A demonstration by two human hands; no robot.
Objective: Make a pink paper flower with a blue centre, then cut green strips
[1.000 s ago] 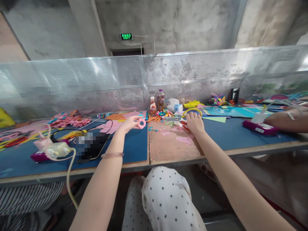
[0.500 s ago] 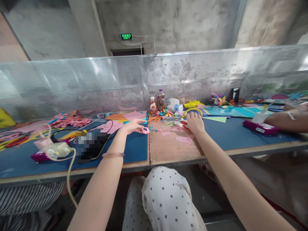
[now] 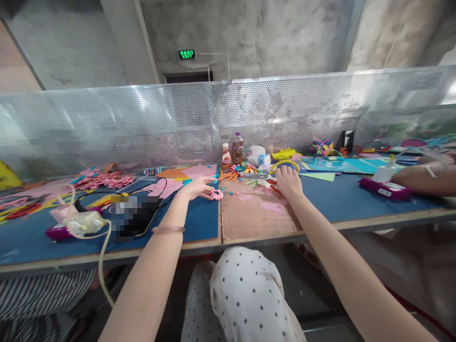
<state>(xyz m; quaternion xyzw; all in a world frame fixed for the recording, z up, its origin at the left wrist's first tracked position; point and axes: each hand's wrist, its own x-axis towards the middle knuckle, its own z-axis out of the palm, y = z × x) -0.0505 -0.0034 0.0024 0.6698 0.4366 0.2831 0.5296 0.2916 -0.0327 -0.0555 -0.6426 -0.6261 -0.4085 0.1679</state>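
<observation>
My left hand is closed on a small pink cut piece with a frilly, looped outline. A bit of blue shows by its upper fingertips. To the right, my right hand curls over the handles of a pair of scissors, whose metal blades point left. One yellow handle loop shows beyond the knuckles, and the fingertips are partly hidden. Pink scraps lie on the brown board between my hands.
Two bottles stand at the back, before a perforated metal screen. A pile of pink cut pieces, a phone and a power strip with a cable are on the left. Another person's arm rests by a purple box on the right.
The pink piece in my left hand has turned slightly, so its loop shows more clearly. My right hand stays over the scissors.
</observation>
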